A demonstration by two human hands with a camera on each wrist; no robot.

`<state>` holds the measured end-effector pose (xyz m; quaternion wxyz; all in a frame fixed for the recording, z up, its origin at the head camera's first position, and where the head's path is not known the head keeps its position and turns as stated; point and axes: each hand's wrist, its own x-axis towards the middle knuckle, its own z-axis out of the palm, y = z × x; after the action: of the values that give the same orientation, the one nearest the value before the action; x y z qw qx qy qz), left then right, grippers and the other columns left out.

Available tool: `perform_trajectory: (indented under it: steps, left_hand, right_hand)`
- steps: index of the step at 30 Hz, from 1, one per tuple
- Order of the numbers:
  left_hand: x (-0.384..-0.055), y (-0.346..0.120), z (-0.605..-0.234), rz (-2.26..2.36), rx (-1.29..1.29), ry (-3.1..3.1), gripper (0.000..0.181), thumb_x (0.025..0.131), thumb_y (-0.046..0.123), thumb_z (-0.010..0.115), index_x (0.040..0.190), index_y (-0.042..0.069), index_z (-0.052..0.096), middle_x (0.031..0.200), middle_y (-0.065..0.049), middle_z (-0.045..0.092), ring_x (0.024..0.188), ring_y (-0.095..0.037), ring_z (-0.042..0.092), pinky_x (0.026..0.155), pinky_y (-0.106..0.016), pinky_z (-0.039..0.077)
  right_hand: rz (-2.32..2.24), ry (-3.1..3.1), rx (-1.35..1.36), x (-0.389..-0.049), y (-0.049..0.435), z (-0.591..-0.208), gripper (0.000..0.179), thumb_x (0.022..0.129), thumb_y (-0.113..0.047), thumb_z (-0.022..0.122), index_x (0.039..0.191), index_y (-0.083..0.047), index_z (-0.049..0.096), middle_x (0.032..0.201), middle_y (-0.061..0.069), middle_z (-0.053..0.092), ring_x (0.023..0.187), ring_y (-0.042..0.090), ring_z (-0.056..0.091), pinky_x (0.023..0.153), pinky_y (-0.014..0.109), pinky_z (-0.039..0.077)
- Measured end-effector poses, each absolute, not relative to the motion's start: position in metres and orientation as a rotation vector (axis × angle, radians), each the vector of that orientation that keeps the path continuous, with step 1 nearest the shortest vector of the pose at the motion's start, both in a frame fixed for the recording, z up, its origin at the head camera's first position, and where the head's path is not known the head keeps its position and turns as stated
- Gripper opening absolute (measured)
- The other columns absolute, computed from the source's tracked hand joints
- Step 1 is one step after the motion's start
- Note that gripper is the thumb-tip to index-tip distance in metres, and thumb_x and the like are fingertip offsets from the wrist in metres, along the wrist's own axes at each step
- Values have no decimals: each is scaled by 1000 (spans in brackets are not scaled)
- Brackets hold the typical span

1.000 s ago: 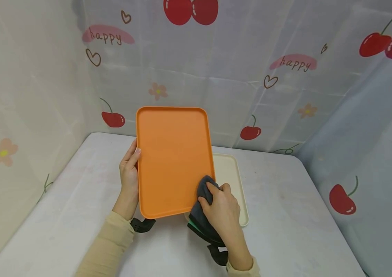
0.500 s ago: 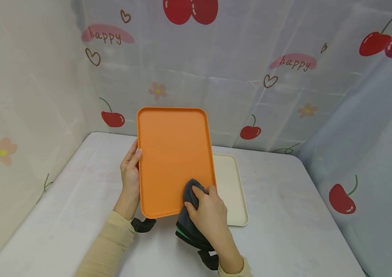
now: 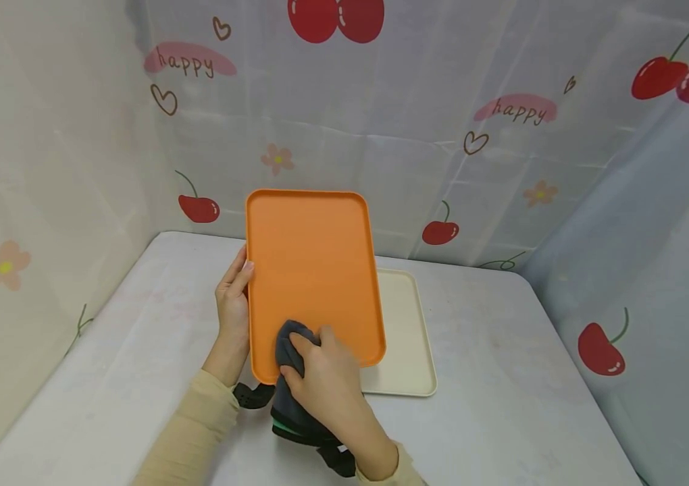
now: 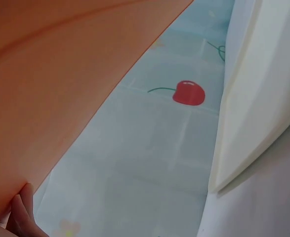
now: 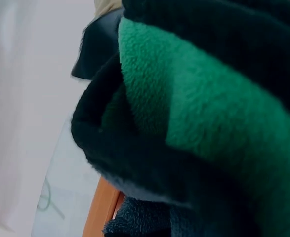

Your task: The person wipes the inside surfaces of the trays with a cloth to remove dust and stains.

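Observation:
An orange rectangular tray [image 3: 314, 263] is held up and tilted toward me in the head view. My left hand [image 3: 234, 310] grips its left edge, thumb at the rim and fingers behind. My right hand [image 3: 329, 378] pinches a folded dark grey cloth [image 3: 288, 347] and presses it on the tray's lower left part. The cloth [image 5: 224, 113] shows a green fleecy side and black edging in the right wrist view. In the left wrist view the tray's underside [image 4: 51, 94] shows, with fingertips [image 4: 23, 202] against it.
A cream tray [image 3: 408, 337] lies flat on the white table [image 3: 502, 378], partly hidden behind the orange one. Curtains with cherry prints [image 3: 381, 155] stand behind the table and along both sides.
My right hand has slid the cloth leftward along the tray's lower part, from the right corner to the lower left. The tray and left hand have shifted slightly right.

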<state>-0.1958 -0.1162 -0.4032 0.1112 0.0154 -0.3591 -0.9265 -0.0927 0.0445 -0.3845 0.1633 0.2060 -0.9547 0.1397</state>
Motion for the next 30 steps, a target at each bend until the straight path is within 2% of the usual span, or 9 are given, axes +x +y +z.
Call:
perform_trajectory:
  steps: [5,14,23,30]
  left_hand:
    - [-196,-114,-404,-2709,62,-1089,44,99,16,57,143,15,52,127,4,66,100,-10,68,84,-22,58]
    - [-196,-113,-404,-2670,75,-1154,43,100,15,56,143,14,52,125,6,66,98,-9,68,81,-21,57]
    - [-197,-117,-404,-2649,82,-1193,43,99,15,56,143,14,53,129,6,63,102,-9,66,83,-21,57]
    - [-196,-119,-402,-2705,98,-1123,45,99,16,57,144,16,51,134,3,61,103,-9,66,86,-21,56]
  right_hand:
    - [375,-2760,652,-88,27,-380,42,77,-39,82,114,-22,74,89,6,59,64,14,56,47,23,43]
    - [385,-2773,751,-88,21,-377,38,79,-38,80,114,-23,74,85,3,56,59,9,46,45,18,33]
    - [260,-2901,887,-84,23,-371,36,79,-38,79,113,-30,74,88,2,57,62,10,49,46,20,34]
    - [296,-2963,918,-81,27,-366,36,80,-36,79,114,-27,74,87,1,57,62,10,49,48,20,36]
